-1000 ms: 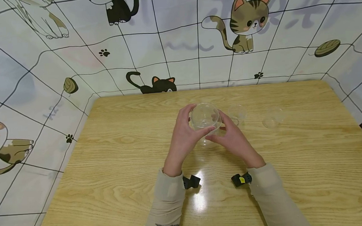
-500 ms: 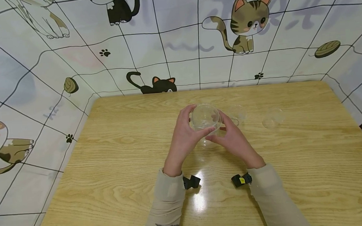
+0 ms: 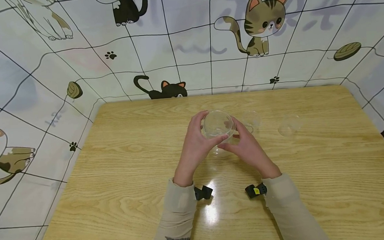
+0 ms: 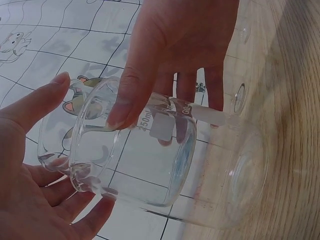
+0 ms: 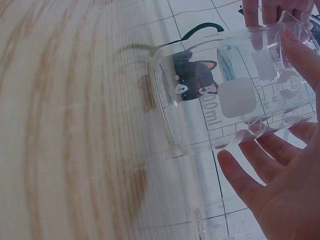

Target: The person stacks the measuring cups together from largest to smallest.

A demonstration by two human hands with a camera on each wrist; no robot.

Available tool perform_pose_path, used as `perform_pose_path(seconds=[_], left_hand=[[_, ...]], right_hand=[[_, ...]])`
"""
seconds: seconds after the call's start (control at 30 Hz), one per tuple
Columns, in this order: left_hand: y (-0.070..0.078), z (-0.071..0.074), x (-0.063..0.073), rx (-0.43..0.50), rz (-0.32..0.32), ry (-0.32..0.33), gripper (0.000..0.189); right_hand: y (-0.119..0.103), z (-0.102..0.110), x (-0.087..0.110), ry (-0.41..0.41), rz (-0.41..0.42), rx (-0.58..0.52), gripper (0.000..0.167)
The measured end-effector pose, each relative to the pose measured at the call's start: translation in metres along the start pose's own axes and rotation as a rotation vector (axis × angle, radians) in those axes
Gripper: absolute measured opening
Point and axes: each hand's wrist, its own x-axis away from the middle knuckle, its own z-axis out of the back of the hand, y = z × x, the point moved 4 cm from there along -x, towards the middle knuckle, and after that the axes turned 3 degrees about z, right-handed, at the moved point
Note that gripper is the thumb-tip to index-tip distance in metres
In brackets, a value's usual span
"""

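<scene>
Close over the middle of the table, both hands hold a nested pair of clear glass beakers with their openings facing up. The smaller one, marked 250ml (image 4: 145,162), sits inside the larger one, marked 500ml (image 5: 200,127). In the left wrist view, the inner beaker's bottom stands well above the outer base. My left hand (image 3: 194,138) curls round the left side near the rims, thumb in front. My right hand (image 3: 248,149) curls round the right side, its thumb laid across the glass below the rim. The two thumb tips nearly meet in the head view.
Just behind the right hand stands another clear glass vessel (image 3: 253,120). Farther right on the wooden table (image 3: 327,170) is one more small clear glass vessel (image 3: 289,125). Cat-printed walls (image 3: 191,54) border the table at the back and both sides.
</scene>
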Motion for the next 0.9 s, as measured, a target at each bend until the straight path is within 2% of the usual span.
perform_pose_path(seconds=[0.9], left_hand=[[-0.0066,-0.0049,-0.0005,-0.034,0.062,-0.043,0.089]], right_hand=[[0.0031,0.0007,0.0004,0.001,-0.025,-0.003,0.087]])
